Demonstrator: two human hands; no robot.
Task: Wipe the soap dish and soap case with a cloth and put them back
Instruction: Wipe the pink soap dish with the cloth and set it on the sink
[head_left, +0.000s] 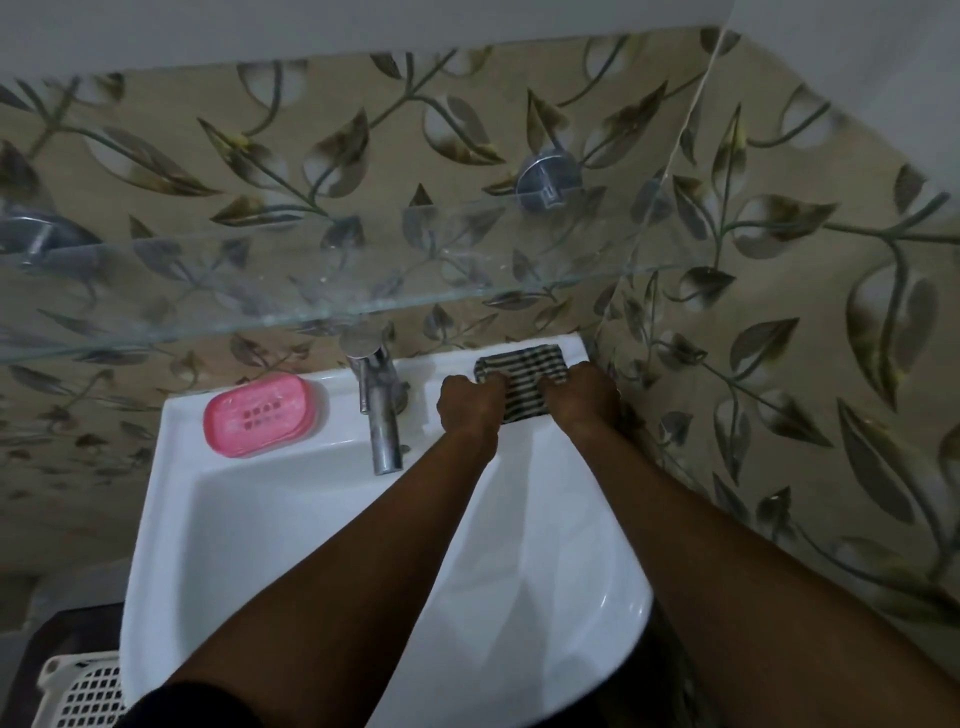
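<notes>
left hand (470, 402) and right hand (584, 395) grip folded cloth (522, 371), fingers curled — pink soap case (260, 413) sits on sink (171, 467) rim; wiped or not, unclear.

Dim, flat, cool-toned. Softly blurred, even across the cloth (524, 371) stripes. Bowed by wide-angle distortion along the glass shelf (311, 306). Faintly glinting on the sink (605, 597) rim.

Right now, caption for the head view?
A striped cloth on sink rim, gripped by left hand and right hand; pink soap case beside tap.
</notes>
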